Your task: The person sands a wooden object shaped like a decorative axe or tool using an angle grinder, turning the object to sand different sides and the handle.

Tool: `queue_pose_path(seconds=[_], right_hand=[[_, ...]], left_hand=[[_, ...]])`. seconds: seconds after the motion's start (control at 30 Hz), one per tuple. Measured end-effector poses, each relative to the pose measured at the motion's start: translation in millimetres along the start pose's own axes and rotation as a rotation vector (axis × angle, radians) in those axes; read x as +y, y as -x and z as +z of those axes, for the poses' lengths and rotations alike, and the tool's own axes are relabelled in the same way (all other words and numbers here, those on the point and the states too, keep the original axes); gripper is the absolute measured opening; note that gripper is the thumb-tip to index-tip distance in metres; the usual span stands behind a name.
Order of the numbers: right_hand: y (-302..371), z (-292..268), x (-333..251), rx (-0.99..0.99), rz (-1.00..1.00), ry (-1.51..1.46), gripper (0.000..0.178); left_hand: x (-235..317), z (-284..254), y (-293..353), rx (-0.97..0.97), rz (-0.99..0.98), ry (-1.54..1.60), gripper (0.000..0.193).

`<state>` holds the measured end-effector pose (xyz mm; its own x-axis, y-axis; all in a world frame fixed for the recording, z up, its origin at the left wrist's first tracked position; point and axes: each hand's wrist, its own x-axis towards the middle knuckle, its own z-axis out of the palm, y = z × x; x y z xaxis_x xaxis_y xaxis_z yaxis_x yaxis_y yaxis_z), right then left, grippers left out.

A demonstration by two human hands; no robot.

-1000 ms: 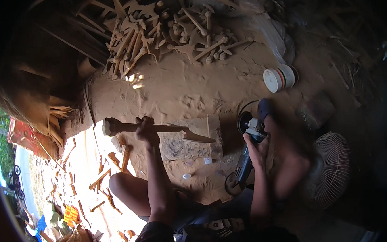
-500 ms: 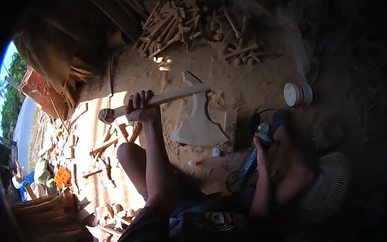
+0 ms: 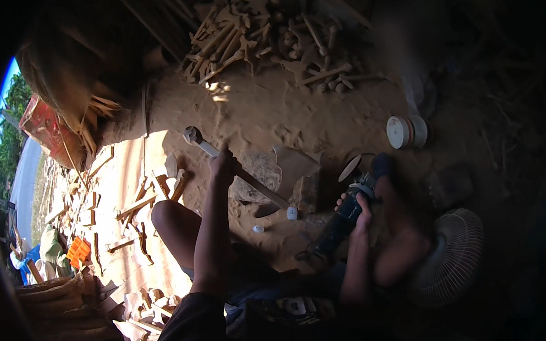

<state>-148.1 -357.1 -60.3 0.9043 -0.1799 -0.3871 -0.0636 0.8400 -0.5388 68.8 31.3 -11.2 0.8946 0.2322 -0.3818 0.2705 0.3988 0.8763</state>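
Note:
My left hand (image 3: 224, 164) is wrapped round the handle of a wooden axe (image 3: 258, 184). The handle slants from a knobbed end at upper left down to the right, and its broad pale blade (image 3: 298, 162) points away to the upper right. In my right hand (image 3: 360, 212) is a dark angle grinder (image 3: 337, 228). Its round disc (image 3: 350, 167) faces up near the axe blade but apart from it. Behind the axe, a stone-like block (image 3: 257, 171) and a wooden block (image 3: 307, 192) rest on the sandy ground.
Close in front lie a small white bottle (image 3: 292, 213) and a white cap (image 3: 258, 229). A white round container (image 3: 399, 132) stands right, a wire-caged fan (image 3: 459, 253) nearer. Wooden pieces are heaped at the far side (image 3: 230, 38) and scattered in sunlight (image 3: 134, 207) on the left.
My left hand has turned the axe, so its blade now points away and its lower end is nearer me. My right hand has raised and turned the grinder, bringing its disc into view.

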Motion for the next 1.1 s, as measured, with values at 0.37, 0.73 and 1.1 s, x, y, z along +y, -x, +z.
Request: queue_pose_path(seconds=[0.37,0.73,1.1], right_hand=[[8.2,11.8,0.6,-0.172,-0.038,-0.111,0.056],[2.6,96.1,-47.6,0.064,-0.168,0.959,0.062],[-66.5,225.3,48.2,-0.418,-0.008,2.555,0.076]], left_hand=[[-67.9,3.0,-21.9,-0.108,0.134,-0.046,0.031],[-161.5,-16.7,-96.8,0.061,0.221,-0.532,0.047],[-161.9,1.3,-77.9,0.020,0.237,-0.513,0.045]])
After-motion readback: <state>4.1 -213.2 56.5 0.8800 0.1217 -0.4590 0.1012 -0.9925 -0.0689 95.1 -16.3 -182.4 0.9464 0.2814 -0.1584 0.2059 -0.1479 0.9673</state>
